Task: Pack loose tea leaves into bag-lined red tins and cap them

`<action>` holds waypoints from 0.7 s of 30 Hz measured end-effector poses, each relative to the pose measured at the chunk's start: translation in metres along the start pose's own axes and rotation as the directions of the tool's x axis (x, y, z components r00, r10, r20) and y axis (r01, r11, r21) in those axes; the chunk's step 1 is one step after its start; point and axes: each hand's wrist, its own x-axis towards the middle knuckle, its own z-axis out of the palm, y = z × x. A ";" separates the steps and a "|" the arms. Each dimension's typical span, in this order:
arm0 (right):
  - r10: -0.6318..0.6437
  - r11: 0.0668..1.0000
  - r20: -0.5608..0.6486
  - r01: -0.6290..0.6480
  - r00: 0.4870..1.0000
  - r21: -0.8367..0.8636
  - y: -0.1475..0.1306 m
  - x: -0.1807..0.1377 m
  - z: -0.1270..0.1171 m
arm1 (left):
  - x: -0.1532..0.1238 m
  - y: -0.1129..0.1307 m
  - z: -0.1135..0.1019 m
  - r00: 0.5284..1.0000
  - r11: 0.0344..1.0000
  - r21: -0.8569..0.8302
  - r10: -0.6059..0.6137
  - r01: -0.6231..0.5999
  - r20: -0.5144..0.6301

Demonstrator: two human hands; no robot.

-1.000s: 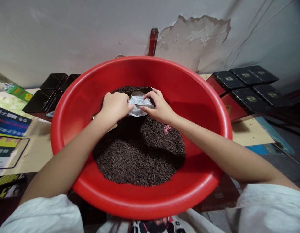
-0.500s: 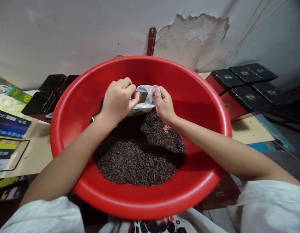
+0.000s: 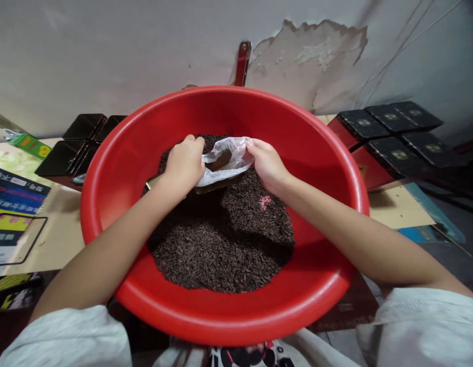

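Observation:
A clear plastic bag (image 3: 236,162) is stretched between my hands, its mouth spread wide and its inside showing brownish. My left hand (image 3: 185,162) is closed on the bag's left edge. The right rim of the bag is pinched in my right hand (image 3: 267,162). Below them, dark loose tea leaves (image 3: 217,255) lie heaped in a big red basin (image 3: 236,321). A metallic, gold-edged object (image 3: 155,181) shows partly behind my left wrist; the rest of it is hidden. A small pink patch (image 3: 265,202) lies on the leaves under my right hand.
Black-topped tins (image 3: 62,157) stand left of the basin, and more black-lidded red tins (image 3: 397,153) stand to its right. A green box (image 3: 29,146) and a printed sheet (image 3: 14,204) lie at far left. Behind the basin, a red handle-like piece (image 3: 243,63) leans against the wall.
The bag's mouth has opened wider. My left hand has turned and moved slightly down onto its edge, while my right hand has shifted a little to the right, pulling its side out.

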 end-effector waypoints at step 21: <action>-0.397 0.783 -0.039 0.316 0.917 -0.536 0.002 -0.007 -0.005 | 0.026 -0.021 0.017 0.945 0.726 -0.666 -0.311 0.171 -0.096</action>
